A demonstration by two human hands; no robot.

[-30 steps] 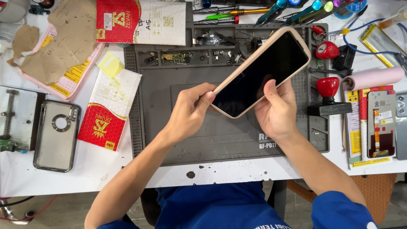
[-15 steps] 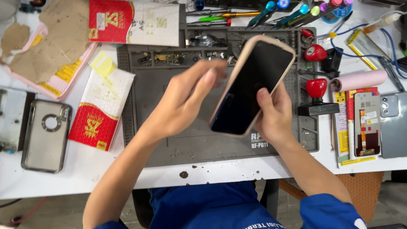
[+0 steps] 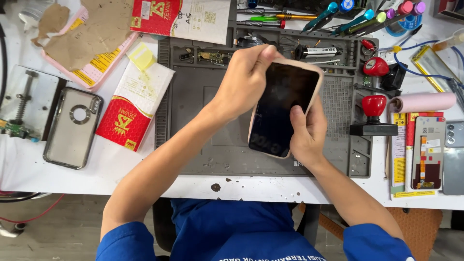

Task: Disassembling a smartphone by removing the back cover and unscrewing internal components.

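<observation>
A smartphone [image 3: 282, 108] with a dark screen sits in a pale pink case, held upright-ish above the grey repair mat [image 3: 193, 101]. My left hand [image 3: 244, 82] reaches across from the left and pinches the phone's top left corner with fingers and thumb. My right hand [image 3: 307, 133] cups the phone from below and right, its thumb lying on the lower part of the screen.
A clear phone case [image 3: 72, 128] lies at left next to a red and white packet [image 3: 133, 106]. Two red-knobbed tools [image 3: 374, 104] stand right of the mat. Screwdrivers and pens [image 3: 348, 14] line the back. Phone parts [image 3: 427, 152] lie at far right.
The phone has turned from a diagonal tilt to nearly vertical and come down toward the mat. My left hand moved from its left edge to its top corner.
</observation>
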